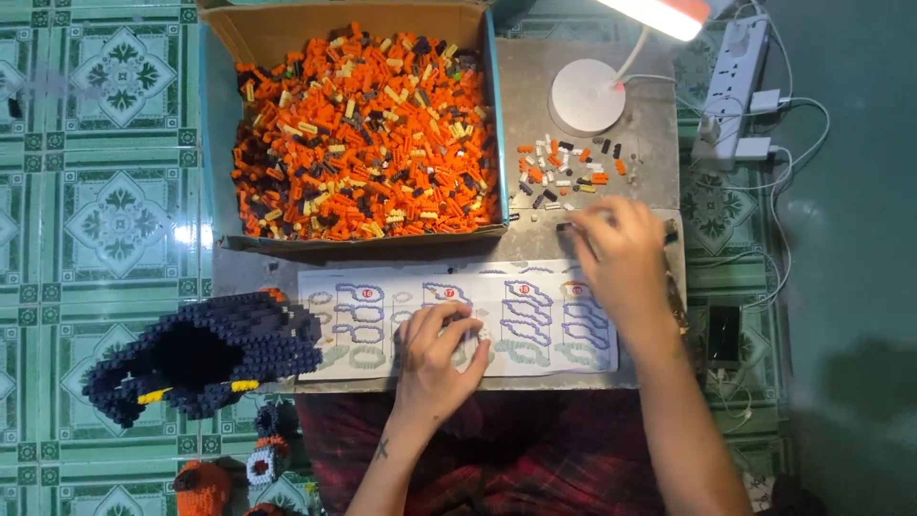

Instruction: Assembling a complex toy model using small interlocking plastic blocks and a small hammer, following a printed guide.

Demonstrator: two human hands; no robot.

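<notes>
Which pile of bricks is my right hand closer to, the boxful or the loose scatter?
The loose scatter of small bricks by the white lamp base: your right hand is just below it, while the cardboard box sits farther left.

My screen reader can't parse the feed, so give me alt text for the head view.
Seen from above, the left hand rests on a printed instruction sheet while the right hand reaches toward loose small bricks on a grey board. A cardboard box of mostly orange bricks sits behind, with a dark blue brick model at left.
</notes>
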